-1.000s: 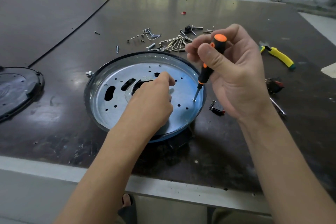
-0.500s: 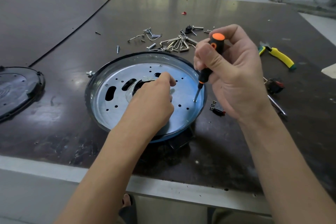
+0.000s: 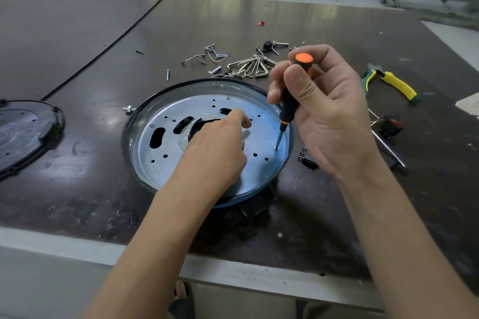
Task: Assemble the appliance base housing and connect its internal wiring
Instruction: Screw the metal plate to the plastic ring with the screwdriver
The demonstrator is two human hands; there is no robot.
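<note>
Base housing (image 3: 207, 137), a round dark shell with a perforated metal plate (image 3: 259, 137) seated inside it, sits in the middle of the dark worktable (image 3: 77, 46), near its front edge. My left hand (image 3: 217, 153) rests on the plate around its central opening, fingers curled down as if bracing it; whether they pinch anything underneath, I cannot tell. My right hand (image 3: 329, 111) is closed around an orange-and-black screwdriver (image 3: 291, 101), thumb and fingers wrapped on the handle, the shaft tilted slightly and its tip planted on a screw (image 3: 276, 148) near the plate's right edge.

I judge this to be the fastening step, with the wiring untouched. The risk I see is the tilt: if the tip is not square in the screw head, it may cam out and skid across the plate, or the screw may go in crooked. Letting the bracing hand lift could let the plate turn and lose hole alignment.

Behind the housing lies a scatter of loose screws and hex keys (image 3: 248, 66); yellow-handled pliers (image 3: 396, 85) lie off to the right, a black cover (image 3: 23, 132) well to the left.
</note>
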